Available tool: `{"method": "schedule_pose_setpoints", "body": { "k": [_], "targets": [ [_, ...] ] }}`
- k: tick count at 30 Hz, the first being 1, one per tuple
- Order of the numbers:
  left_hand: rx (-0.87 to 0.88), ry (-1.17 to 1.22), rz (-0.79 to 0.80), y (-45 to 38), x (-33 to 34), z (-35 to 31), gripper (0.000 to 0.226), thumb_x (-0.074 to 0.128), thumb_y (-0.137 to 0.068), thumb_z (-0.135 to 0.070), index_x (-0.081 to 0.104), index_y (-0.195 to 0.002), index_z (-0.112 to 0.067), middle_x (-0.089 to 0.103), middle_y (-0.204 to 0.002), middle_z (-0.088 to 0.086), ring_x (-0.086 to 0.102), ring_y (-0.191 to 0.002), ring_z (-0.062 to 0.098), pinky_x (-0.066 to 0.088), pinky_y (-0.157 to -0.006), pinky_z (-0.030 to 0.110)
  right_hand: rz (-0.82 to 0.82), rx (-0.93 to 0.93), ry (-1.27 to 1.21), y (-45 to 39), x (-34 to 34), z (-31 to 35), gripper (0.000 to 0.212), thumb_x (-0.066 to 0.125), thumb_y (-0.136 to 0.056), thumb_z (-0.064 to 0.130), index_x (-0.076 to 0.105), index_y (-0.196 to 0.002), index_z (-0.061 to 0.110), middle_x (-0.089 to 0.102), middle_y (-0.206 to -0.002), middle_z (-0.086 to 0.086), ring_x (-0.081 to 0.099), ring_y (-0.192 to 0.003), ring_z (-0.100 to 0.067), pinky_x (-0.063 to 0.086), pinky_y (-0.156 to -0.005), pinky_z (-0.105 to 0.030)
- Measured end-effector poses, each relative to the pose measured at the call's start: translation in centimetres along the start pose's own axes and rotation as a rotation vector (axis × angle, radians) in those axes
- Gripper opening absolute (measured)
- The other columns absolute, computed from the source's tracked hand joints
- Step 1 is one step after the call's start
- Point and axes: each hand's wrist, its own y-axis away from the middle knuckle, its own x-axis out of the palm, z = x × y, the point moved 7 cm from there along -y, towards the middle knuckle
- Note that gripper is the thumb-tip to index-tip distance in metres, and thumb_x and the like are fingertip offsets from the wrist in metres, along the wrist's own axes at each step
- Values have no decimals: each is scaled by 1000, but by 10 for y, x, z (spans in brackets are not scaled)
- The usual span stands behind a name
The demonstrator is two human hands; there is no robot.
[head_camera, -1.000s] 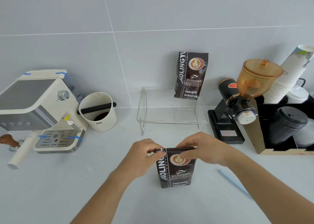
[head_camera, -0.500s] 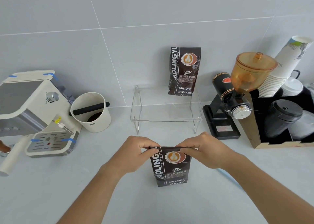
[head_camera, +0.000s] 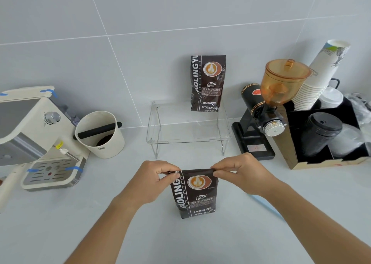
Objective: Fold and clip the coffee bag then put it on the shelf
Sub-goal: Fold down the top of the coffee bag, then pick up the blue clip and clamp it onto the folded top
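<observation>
A dark brown coffee bag point(head_camera: 194, 195) stands upright on the grey counter in front of me. Its top is folded down. My left hand point(head_camera: 152, 178) pinches the folded top at its left corner, and my right hand point(head_camera: 242, 170) pinches it at the right corner. Behind it stands a clear acrylic shelf point(head_camera: 160, 141). A second coffee bag point(head_camera: 207, 83) stands upright on the shelf's back right part, leaning on the wall. A light blue strip point(head_camera: 267, 205), perhaps the clip, lies on the counter under my right forearm.
An espresso machine point(head_camera: 30, 135) and a cream knock box point(head_camera: 100, 133) stand at the left. To the right of the shelf stands a black grinder with an amber hopper point(head_camera: 269, 107), then a black organiser point(head_camera: 321, 161) with cup lids and stacked paper cups point(head_camera: 319, 73).
My hands and the bag have stayed together at the folded top. The fold looks pressed a little lower. The view has shifted slightly as my head moved.
</observation>
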Motion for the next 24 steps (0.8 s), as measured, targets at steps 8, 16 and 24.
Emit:
{"method": "schedule_pose_setpoints", "body": {
  "k": [8,16,24],
  "targets": [
    [4,16,-33,5,1,-2,24,73,-84,-9,75,-79,-32,73,-83,-18,68,-79,3,47,-66,8,-210,512,243,65,-41,-119,19,67,-88,24,76,-104,20,71,-87,13,61,-71,6,40,-68,-3],
    [6,34,-49,5,3,0,20,72,-83,-3,76,-82,-23,73,-82,-16,69,-76,6,48,-69,7,-303,899,369,144,-46,-202,26,62,-86,28,71,-110,21,70,-86,4,58,-80,-22,46,-70,-30],
    [-8,31,-59,6,3,-2,15,71,-83,1,77,-85,-13,74,-82,-8,69,-76,5,47,-70,6,-270,1056,395,166,-33,-222,29,59,-87,28,66,-114,21,72,-104,-7,62,-85,-29,48,-71,-30]
  ]
}}
